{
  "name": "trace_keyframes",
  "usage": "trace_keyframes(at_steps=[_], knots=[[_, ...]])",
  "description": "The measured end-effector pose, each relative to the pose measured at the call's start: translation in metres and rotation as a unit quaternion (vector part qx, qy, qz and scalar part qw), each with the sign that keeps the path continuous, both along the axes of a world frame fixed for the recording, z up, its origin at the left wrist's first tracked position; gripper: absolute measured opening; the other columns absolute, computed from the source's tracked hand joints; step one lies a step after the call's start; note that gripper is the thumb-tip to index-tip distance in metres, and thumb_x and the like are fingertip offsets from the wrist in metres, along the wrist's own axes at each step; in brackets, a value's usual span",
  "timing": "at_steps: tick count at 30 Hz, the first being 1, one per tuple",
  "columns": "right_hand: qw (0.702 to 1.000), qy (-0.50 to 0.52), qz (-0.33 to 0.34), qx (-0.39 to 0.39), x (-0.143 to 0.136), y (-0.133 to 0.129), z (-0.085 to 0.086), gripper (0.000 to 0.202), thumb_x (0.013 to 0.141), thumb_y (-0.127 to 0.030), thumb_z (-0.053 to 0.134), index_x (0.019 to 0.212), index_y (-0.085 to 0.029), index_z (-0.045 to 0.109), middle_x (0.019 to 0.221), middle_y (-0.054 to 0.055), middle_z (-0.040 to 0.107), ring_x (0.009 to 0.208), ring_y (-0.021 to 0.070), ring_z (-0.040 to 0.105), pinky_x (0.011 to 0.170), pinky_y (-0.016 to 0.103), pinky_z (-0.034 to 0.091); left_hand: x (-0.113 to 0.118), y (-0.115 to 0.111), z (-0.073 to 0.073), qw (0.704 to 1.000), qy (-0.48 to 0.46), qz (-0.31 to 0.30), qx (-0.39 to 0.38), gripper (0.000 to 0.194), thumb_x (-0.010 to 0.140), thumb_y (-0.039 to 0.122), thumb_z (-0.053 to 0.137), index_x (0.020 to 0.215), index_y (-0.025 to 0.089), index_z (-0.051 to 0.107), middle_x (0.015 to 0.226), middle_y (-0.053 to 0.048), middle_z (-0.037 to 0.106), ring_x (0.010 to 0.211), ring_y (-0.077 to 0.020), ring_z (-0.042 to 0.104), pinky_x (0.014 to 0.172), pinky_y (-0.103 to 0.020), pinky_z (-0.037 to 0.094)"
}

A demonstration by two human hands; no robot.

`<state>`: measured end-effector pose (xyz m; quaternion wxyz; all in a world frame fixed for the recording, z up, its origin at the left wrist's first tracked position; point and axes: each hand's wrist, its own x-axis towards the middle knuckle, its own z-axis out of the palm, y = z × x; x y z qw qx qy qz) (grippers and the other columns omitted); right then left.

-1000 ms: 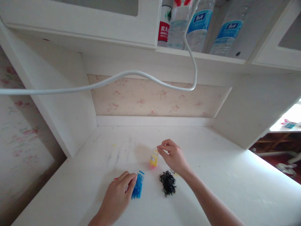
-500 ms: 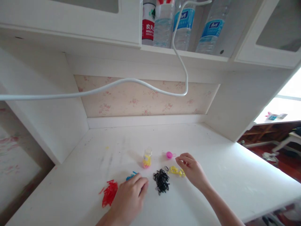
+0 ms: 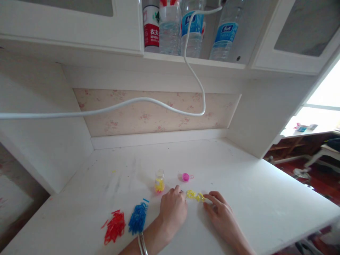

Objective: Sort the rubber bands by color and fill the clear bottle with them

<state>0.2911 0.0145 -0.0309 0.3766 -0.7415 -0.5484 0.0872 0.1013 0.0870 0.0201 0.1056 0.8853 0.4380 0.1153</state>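
Yellow bands [image 3: 193, 194] lie in a small spread on the white table. My right hand [image 3: 219, 209] touches their right end, its thumb and index finger close together around some of them. My left hand [image 3: 174, 205] is just left of the yellow bands, fingers curled down to the table, with a bit of black at its fingertips; it covers the black bands. A small clear jar [image 3: 159, 181] with yellow and pink contents stands behind my left hand. A pink round item [image 3: 186, 177] lies behind the yellow bands. Left of my left arm are blue bands [image 3: 138, 216] and red bands [image 3: 115, 226].
The white table [image 3: 106, 187] runs back to a floral panel [image 3: 148, 120]. A white cable [image 3: 143, 99] hangs across the view. Overhead, a cabinet shelf [image 3: 202, 63] holds several bottles [image 3: 170, 37]. The table's right edge borders a room with furniture.
My left hand has moved right, from beside the blue bands to over the black ones, uncovering the blue pile. My right hand has come down onto the yellow bands. The view has shifted slightly.
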Motion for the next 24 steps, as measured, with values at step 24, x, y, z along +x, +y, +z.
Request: trace_keyframes(at_steps=[24], knots=[[0.996,-0.07,-0.042,-0.033,0.004,-0.001,-0.004,0.031,0.082,-0.037,0.044,0.088,-0.023,0.071,0.104,0.006,0.062,0.079,0.0179,0.062,0.074,0.029,0.047,0.0,0.017,0.002,1.0,0.0,0.01,-0.007,0.026,0.089,0.021,0.04,0.092,0.019,0.066,0.096,-0.007,0.062,0.088,-0.0186,0.061,0.074,-0.029,0.046]])
